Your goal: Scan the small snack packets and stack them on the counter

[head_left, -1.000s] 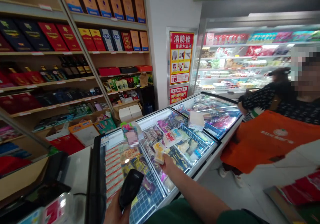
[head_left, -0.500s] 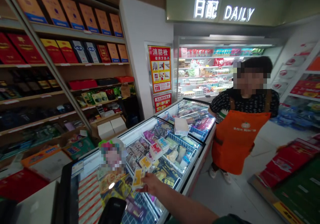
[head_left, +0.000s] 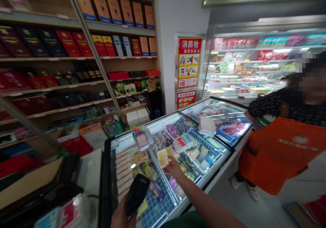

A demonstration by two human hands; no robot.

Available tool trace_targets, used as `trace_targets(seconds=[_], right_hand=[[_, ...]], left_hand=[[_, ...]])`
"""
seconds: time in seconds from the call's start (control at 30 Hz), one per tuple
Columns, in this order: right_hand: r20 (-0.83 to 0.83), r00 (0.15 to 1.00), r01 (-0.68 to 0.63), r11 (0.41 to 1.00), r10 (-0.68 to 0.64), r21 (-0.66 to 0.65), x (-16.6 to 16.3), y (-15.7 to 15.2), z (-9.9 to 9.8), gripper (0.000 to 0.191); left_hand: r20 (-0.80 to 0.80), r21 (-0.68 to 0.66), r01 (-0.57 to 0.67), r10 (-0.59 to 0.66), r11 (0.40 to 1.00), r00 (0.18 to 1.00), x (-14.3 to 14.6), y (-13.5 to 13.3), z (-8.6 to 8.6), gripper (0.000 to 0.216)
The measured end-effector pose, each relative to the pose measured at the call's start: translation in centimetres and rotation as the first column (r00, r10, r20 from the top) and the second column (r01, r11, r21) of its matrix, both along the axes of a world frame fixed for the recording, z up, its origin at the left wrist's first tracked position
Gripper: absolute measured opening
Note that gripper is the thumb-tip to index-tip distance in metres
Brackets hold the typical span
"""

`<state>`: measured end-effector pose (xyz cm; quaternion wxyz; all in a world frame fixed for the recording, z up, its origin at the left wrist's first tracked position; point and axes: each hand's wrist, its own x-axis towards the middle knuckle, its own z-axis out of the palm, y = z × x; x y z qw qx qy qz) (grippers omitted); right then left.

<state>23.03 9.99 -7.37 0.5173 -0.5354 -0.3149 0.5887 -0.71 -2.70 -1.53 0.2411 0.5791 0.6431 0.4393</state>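
Note:
My right hand (head_left: 175, 169) is closed on the edge of a small clear plastic pack with a yellow label (head_left: 162, 158), above the glass-topped freezer chest (head_left: 175, 111). Just beyond it lie similar packs with red (head_left: 180, 141) and blue labels. At the lower middle my left hand (head_left: 123, 210) grips a black handheld scanner (head_left: 138, 191), its head tilted up over the freezer. Wire baskets of frozen goods fill the chest below both hands.
A person in an orange apron (head_left: 285, 153) stands right of the freezer. On the left are shelves of boxes (head_left: 76, 44). Red- and blue-labelled packs (head_left: 70, 211) lie at the lower left. A white box (head_left: 206, 125) rests on the freezer.
My view has turned left, so the freezer and the person sit further right. My left hand has come into view below the scanner. The yellow-labelled pack stays in my right hand.

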Motion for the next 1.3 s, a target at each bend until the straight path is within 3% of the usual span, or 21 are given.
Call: trace_targets(seconds=[0.13,0.3,0.67,0.97,1.3], right_hand=[[0.017,1.000,-0.002,0.998,0.001,0.057,0.1,0.0,-0.1,0.034],[-0.027,0.999,0.027,0.997,-0.025,0.078,0.4,-0.2,-0.2,0.045],[0.109,0.992,0.042,0.988,-0.059,0.146,1.5,-0.8,0.8,0.050],[0.146,0.983,0.080,0.978,-0.109,0.191,2.2,-0.3,1.3,0.054],[0.188,0.976,0.068,0.976,-0.107,0.207,2.2,0.1,2.4,0.055]], left_hand=[[-0.022,0.016,0.038,-0.038,0.999,0.999,0.0,-0.7,1.1,0.044],[-0.008,0.008,0.033,-0.033,0.999,0.999,0.4,-1.4,2.4,0.047],[0.009,-0.002,0.009,-0.009,1.000,1.000,-0.7,-1.5,1.8,0.053],[-0.020,0.039,0.037,-0.036,0.999,0.999,-1.1,-0.9,5.4,0.053],[-0.073,-0.003,0.053,-0.053,0.999,0.996,-1.4,-0.1,3.5,0.052]])
